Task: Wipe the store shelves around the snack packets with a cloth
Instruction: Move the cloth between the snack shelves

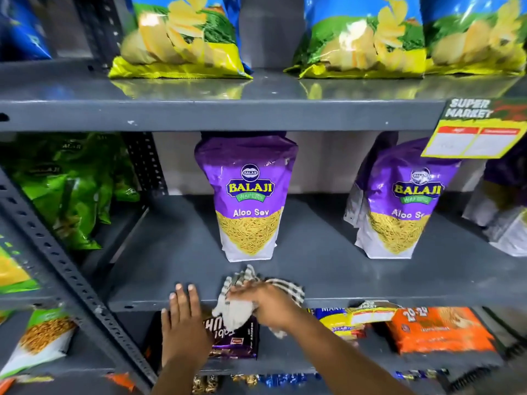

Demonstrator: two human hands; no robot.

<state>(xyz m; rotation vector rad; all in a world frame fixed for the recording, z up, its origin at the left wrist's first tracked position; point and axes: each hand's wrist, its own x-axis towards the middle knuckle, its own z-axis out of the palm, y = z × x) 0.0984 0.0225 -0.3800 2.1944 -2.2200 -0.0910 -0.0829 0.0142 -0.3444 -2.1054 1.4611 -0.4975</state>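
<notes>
Two packets point(247, 201) point(395, 203) stand side by side on the shelf point(171, 252). The cloth point(256, 292) lies before the left packet, at the shelf's front edge.

I see grey metal shelves point(328, 280). Cloth point(242, 297) white with dark checked stripes. Two Aloo Sev packets point(248, 195), point(399, 201) purple on top, yellow sev print, white base. Upper-shelf chip bags point(182, 38) blue, green, yellow. Left packets point(71, 183) bright green. Lower-shelf pack point(436, 329) orange. Price tag point(470, 129) yellow, red, dark green header.
</notes>
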